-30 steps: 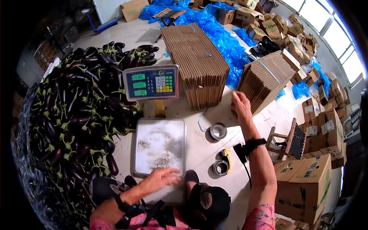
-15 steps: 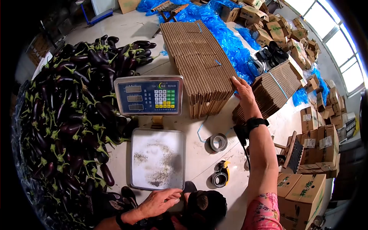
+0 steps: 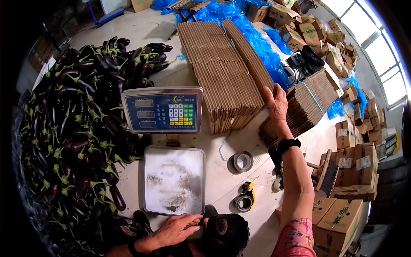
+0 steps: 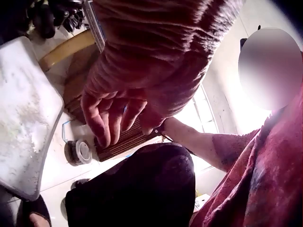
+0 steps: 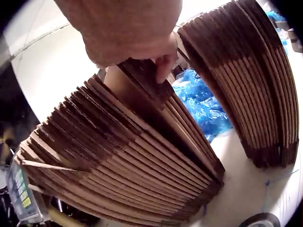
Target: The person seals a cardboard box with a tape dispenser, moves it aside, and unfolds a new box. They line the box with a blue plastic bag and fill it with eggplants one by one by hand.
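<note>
My right hand (image 3: 278, 105) grips the near right corner of a few flattened cardboard boxes (image 3: 248, 55) at the side of the large stack (image 3: 220, 73). In the right wrist view, my right hand (image 5: 137, 35) has its fingers curled over these sheets (image 5: 187, 127), and a dark gap parts them from the other sheets (image 5: 113, 156). My left hand (image 3: 175, 231) hangs with loosely bent fingers at the front edge of the weighing scale's platform (image 3: 173, 180); the left wrist view shows the left hand (image 4: 137, 80) holding nothing.
Eggplants (image 3: 77, 128) are heaped on the left beside the scale display (image 3: 162, 110). A second cardboard stack (image 3: 304, 105) stands right of the large one. Tape rolls (image 3: 243, 161) and a yellow tape dispenser (image 3: 245, 199) lie on the floor. Blue plastic (image 3: 252, 43) lies behind.
My right hand has moved onto the large stack's right side and taken hold of some sheets, which now stand apart from the rest. My left hand has lowered towards the platform's front edge.
</note>
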### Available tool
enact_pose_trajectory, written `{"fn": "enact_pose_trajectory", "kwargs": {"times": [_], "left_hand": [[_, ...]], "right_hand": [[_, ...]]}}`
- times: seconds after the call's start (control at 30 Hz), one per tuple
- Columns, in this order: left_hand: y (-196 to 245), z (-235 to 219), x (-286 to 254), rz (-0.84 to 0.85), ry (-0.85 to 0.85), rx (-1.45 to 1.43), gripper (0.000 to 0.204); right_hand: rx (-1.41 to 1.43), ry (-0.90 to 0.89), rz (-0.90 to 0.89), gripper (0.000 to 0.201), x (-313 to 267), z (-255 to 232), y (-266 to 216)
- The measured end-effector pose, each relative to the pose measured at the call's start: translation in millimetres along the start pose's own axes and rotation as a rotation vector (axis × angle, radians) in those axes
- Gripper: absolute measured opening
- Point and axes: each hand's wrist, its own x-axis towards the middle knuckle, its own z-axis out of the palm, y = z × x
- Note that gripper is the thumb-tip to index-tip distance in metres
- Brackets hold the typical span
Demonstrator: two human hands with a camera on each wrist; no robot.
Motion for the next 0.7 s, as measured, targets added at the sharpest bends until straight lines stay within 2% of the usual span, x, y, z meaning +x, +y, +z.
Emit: {"fn": "enact_pose_trajectory", "kwargs": {"times": [0.1, 0.13, 0.23, 0.27, 0.37, 0.5, 0.6, 0.7], "left_hand": [[-1.2, 1.4, 2.8, 0.046, -0.006, 0.142, 0.04], [-2.4, 2.4, 3.0, 0.113, 0.007, 0.21, 0.043], [-2.8, 6.3, 1.3, 0.187, 0.01, 0.4, 0.048], [-1.6, 7.9, -0.4, 0.217, 0.014, 0.408, 0.048], [0.8, 10.5, -5.9, 0.302, 0.035, 0.427, 0.049], [5.1, 12.5, -13.3, 0.339, 0.034, 0.427, 0.049], [2.2, 15.9, -14.8, 0.321, -0.026, 0.411, 0.048], [-7.5, 21.2, -12.3, 0.336, -0.049, 0.411, 0.048]], "right_hand": [[0.021, -0.021, -0.172, 0.072, 6.3, -0.3, -3.0], [0.0, -0.077, -0.24, 0.068, 10.8, -1.8, -0.2], [-0.166, -0.227, -0.147, 0.055, 12.7, -15.5, -23.6], [-0.146, -0.221, -0.192, 0.039, 11.8, -18.4, -26.2], [-0.058, -0.24, -0.154, 0.032, -4.8, -40.6, -30.7], [-0.122, -0.247, -0.205, 0.043, -58.3, -88.6, -30.3], [-0.055, -0.402, 0.067, 0.047, -74.6, -125.7, -23.5], [0.221, -0.355, 0.192, 0.047, -71.1, -114.1, 11.6]]}}
